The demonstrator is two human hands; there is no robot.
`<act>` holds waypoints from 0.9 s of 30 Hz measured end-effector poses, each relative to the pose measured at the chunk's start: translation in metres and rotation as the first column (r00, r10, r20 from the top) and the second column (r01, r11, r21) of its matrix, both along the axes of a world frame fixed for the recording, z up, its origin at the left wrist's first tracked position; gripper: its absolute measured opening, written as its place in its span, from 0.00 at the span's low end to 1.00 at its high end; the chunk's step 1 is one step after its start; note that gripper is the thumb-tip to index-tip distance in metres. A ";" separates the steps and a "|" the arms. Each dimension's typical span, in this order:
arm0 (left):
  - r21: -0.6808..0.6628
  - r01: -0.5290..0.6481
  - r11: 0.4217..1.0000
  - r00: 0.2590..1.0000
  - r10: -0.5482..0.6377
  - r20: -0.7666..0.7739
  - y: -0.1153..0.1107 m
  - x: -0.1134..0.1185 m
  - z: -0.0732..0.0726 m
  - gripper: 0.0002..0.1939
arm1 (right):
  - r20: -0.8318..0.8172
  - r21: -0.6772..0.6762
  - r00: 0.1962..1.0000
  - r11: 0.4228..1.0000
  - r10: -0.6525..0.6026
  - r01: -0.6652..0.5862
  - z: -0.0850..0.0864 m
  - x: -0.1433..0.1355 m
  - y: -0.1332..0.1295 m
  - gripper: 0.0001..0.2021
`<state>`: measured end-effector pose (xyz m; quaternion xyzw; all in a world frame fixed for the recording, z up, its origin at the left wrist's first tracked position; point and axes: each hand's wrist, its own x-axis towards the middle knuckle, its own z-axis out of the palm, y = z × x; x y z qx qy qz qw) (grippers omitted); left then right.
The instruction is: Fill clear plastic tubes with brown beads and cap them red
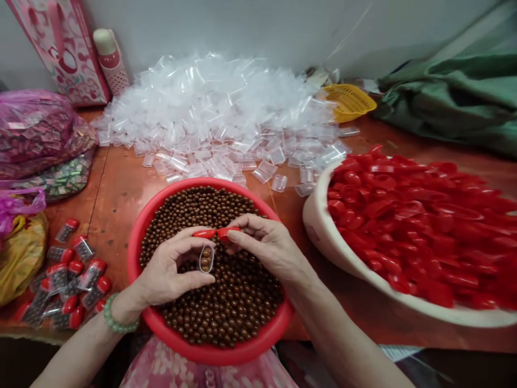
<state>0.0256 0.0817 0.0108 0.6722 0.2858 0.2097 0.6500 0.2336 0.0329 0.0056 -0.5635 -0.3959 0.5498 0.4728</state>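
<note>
My left hand holds a small clear container between thumb and fingers, its open end facing me and brown balls inside. A red piece lies along the fingertips of that hand. In my right hand, thumb and fingers pinch a red cap, its tip against or very near the other red piece. Both hands are above a red basin full of brown balls.
A white tub of red caps stands at the right. Clear containers are heaped behind the basin, beside a yellow basket. Filled, red-capped containers lie at the left, near plastic bags. A green cloth lies back right.
</note>
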 end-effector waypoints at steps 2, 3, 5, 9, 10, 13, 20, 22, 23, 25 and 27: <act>0.080 -0.010 0.997 1.000 0.012 -0.024 -0.001 -0.001 -0.003 0.20 | 0.035 -0.002 0.999 1.000 -0.021 0.021 -0.003 -0.001 0.002 0.14; 0.121 -0.017 0.993 0.999 0.022 -0.040 -0.001 -0.001 -0.004 0.20 | 0.056 0.003 0.998 0.999 -0.041 0.041 -0.005 -0.002 0.003 0.14; 0.175 -0.024 0.984 0.997 0.036 -0.069 -0.002 0.000 -0.006 0.21 | 0.072 0.017 0.994 0.997 -0.079 0.078 -0.008 -0.002 0.004 0.13; 0.130 -0.034 0.991 0.998 0.041 -0.057 -0.003 0.000 -0.007 0.21 | 0.043 0.098 0.997 0.993 -0.062 0.058 -0.011 0.004 0.005 0.11; 0.077 -0.037 0.996 0.999 0.040 -0.035 -0.003 0.000 -0.006 0.21 | 0.086 0.131 0.996 0.991 -0.015 0.003 -0.010 0.007 0.004 0.09; -0.049 -0.002 0.999 1.000 0.002 0.012 -0.001 -0.002 -0.005 0.21 | 0.269 0.135 0.949 0.969 0.164 -0.206 -0.002 0.018 0.002 0.09; 0.021 0.181 0.983 0.982 -0.180 -0.053 0.003 -0.003 -0.005 0.21 | 0.439 0.066 0.759 0.826 0.480 -0.560 0.022 0.021 0.010 0.23; 0.000 0.199 0.980 0.980 -0.199 -0.018 0.003 -0.003 -0.006 0.20 | 0.501 0.085 0.686 0.759 0.528 -0.646 0.026 0.017 0.015 0.23; -0.011 0.205 0.979 0.979 -0.205 -0.005 0.004 -0.003 -0.007 0.20 | 0.521 0.094 0.662 0.735 0.538 -0.672 0.028 0.015 0.017 0.22; -0.050 0.207 0.977 0.978 -0.206 0.011 0.004 -0.003 -0.008 0.20 | 0.554 0.110 0.637 0.711 0.537 -0.695 0.028 0.012 0.020 0.17; -0.124 0.185 0.975 0.983 -0.181 0.039 0.005 -0.004 -0.010 0.19 | 0.574 0.118 0.643 0.726 0.507 -0.677 0.024 0.010 0.020 0.12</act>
